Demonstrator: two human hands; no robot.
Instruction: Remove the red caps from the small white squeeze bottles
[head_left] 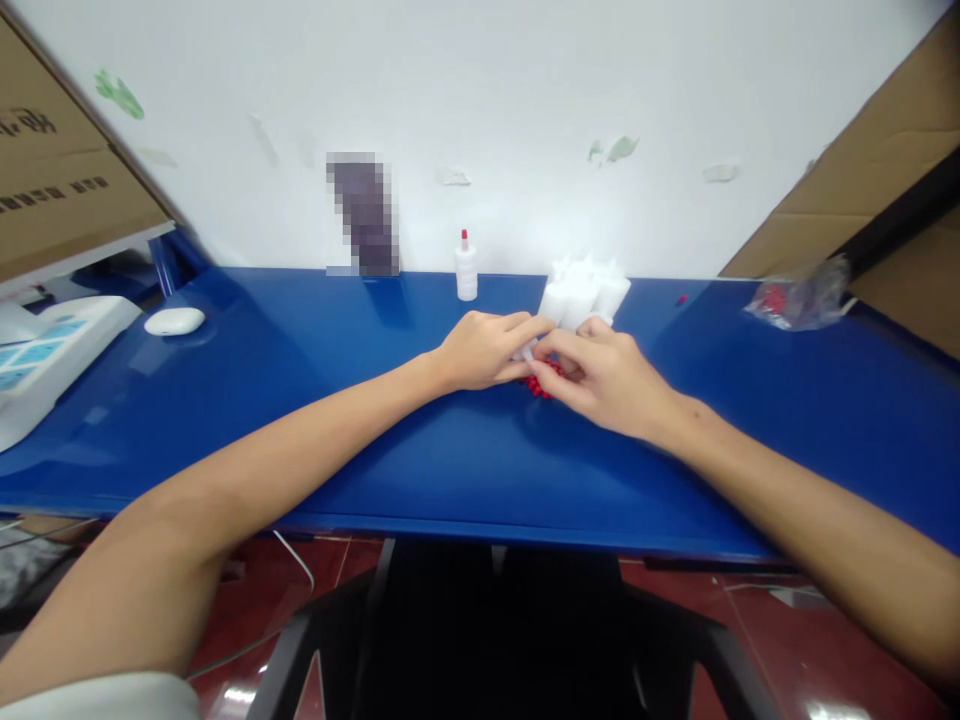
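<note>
My left hand (487, 350) is closed around a white plastic squeeze bottle, mostly hidden by the fingers. Its pale nozzle (528, 352) pokes out between my two hands. With thumb and fingers pinched together, my right hand (592, 365) meets that nozzle; anything small inside the pinch is hidden. Beneath the hands lies a pile of small red caps (541, 386), partly covered by the fingers. Just behind, several white bottles (581, 290) stand in a cluster. Farther left, one white bottle with a red tip (466, 272) is upright on the blue table (480, 470).
A single red cap (681, 300) lies right of the bottle cluster. Toward the right end sits a clear plastic bag (802, 298) with red pieces inside. At left are a white oval object (174, 321) and a white device (56, 355). A white wall (525, 120) closes the back.
</note>
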